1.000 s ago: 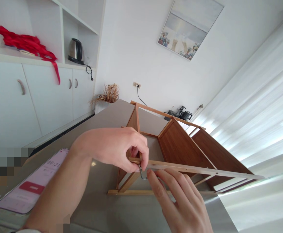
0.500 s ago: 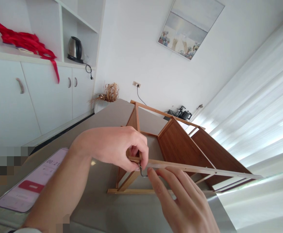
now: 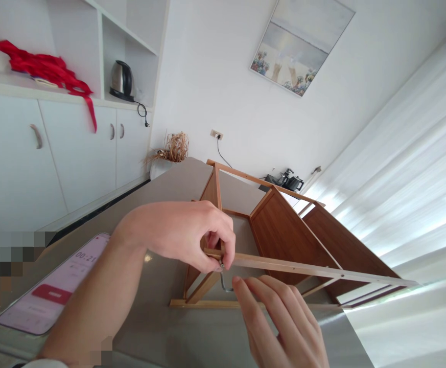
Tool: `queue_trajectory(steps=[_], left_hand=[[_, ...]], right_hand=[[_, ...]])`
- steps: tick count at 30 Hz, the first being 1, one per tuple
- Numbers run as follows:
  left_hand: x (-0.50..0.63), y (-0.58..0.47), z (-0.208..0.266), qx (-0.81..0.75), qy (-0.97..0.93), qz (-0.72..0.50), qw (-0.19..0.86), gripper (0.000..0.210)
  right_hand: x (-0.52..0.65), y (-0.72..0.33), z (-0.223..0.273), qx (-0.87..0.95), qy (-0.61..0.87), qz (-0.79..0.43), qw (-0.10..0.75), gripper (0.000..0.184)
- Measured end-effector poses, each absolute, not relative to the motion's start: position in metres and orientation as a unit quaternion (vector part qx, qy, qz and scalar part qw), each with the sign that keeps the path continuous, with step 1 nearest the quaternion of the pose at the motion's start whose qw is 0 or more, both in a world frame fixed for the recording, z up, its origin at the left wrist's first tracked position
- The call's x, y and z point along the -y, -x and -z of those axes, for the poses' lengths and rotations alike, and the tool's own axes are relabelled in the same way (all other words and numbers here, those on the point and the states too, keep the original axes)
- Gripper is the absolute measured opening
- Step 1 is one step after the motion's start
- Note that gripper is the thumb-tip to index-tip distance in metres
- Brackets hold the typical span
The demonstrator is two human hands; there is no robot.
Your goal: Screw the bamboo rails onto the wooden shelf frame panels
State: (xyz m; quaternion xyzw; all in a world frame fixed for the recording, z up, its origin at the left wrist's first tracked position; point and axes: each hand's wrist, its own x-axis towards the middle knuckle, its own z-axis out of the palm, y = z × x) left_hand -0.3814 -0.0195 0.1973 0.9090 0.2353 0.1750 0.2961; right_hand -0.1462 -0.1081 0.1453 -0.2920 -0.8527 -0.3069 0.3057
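A wooden shelf rack (image 3: 284,232) with brown panels lies on its side on the grey table. My left hand (image 3: 192,232) is closed round the near end of its long rail (image 3: 284,264), thumb and index finger pinching beside a small metal bolt (image 3: 221,264). A bent hex key (image 3: 224,282) hangs down from the bolt, its free end pointing right. My right hand (image 3: 284,317) has its fingers apart and slightly bent, and its leftmost fingertip touches the key's free end. Whether another finger lies behind the key is hidden.
A phone (image 3: 50,291) showing a timer lies left of my forearm on the table (image 3: 161,332). White cabinets (image 3: 85,153) with a kettle (image 3: 122,81) and red ribbon (image 3: 50,69) stand at the left. Dried plants (image 3: 177,147) are beyond the table, black kettles (image 3: 294,182) behind the rack.
My right hand has shifted slightly down, and the hex key's free end has swung a little lower. My left hand keeps its hold on the rail end.
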Motion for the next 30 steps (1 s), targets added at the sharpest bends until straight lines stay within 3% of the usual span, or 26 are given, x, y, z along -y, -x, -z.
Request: queue_trajectory(steps=[4,9,12,13,16,19,30], left_hand=[[0.019,0.382,-0.198,-0.236,-0.909,-0.172,0.297,0.015],[0.019,0.382,-0.199,-0.231,-0.909,-0.173,0.299,0.016],[0.02,0.382,-0.199,-0.233,-0.908,-0.176,0.302,0.015],[0.02,0.382,-0.199,-0.233,-0.907,-0.176,0.304,0.015],[0.02,0.382,-0.198,-0.234,-0.905,-0.177,0.307,0.014],[0.019,0.381,-0.197,-0.233,-0.903,-0.18,0.313,0.013],[0.019,0.383,-0.196,-0.229,-0.901,-0.179,0.321,0.013]], right_hand=[[0.104,0.147,-0.14,0.842,0.293,0.309,0.33,0.032],[0.103,0.147,-0.146,0.842,0.291,0.329,0.312,0.028],[0.106,0.147,-0.166,0.851,0.278,0.354,0.269,0.027],[0.108,0.146,-0.173,0.874,0.273,0.349,0.199,0.027],[0.11,0.147,-0.192,0.886,0.249,0.365,0.138,0.027],[0.11,0.151,-0.201,0.89,0.238,0.37,0.115,0.028],[0.106,0.151,-0.202,0.894,0.238,0.361,0.12,0.034]])
